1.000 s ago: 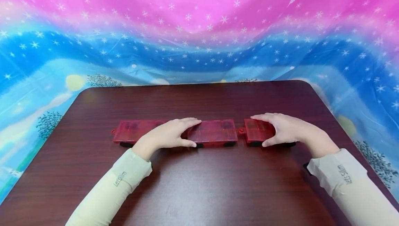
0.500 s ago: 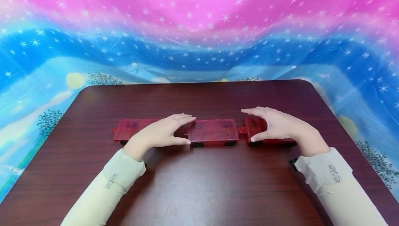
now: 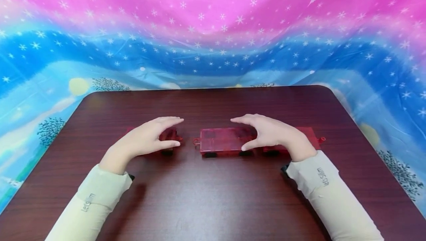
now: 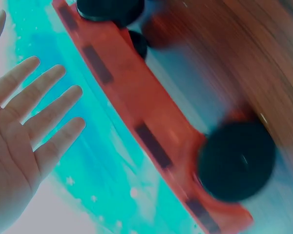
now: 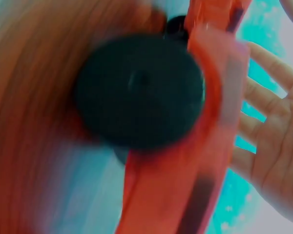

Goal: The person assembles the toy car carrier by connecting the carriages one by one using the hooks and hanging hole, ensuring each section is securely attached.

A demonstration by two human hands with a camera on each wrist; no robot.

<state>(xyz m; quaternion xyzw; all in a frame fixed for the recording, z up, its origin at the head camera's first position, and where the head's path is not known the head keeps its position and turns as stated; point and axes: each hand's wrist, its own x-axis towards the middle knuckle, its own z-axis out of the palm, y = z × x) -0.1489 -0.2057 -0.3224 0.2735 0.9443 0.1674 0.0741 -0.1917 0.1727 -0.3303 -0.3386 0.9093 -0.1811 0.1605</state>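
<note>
Three see-through red toy train cars with black wheels stand in a row on the table. My left hand point(image 3: 141, 139) is over the left car point(image 3: 170, 134), thumb and fingers spread apart, hiding much of it. The middle car point(image 3: 221, 140) shows a small coupling ring at its left end, apart from the left car's coupling. My right hand point(image 3: 273, 133) overlaps the middle car's right end and the right car point(image 3: 309, 134), fingers spread. In the left wrist view, the left palm point(image 4: 14, 141) faces a red car side point(image 4: 132, 97). In the right wrist view, a black wheel point(image 5: 141, 90) covers much of the picture.
The dark brown wooden table point(image 3: 213, 196) has rounded far corners. Behind it hangs a pink and blue cloth backdrop point(image 3: 213, 48) with snowflakes. A coupling ring point(image 3: 321, 139) sticks out from the right car's far end.
My left hand has moved left, from the middle car's left end to over the left car. My right hand has moved left too, from the right car toward the middle one. The cars stay put.
</note>
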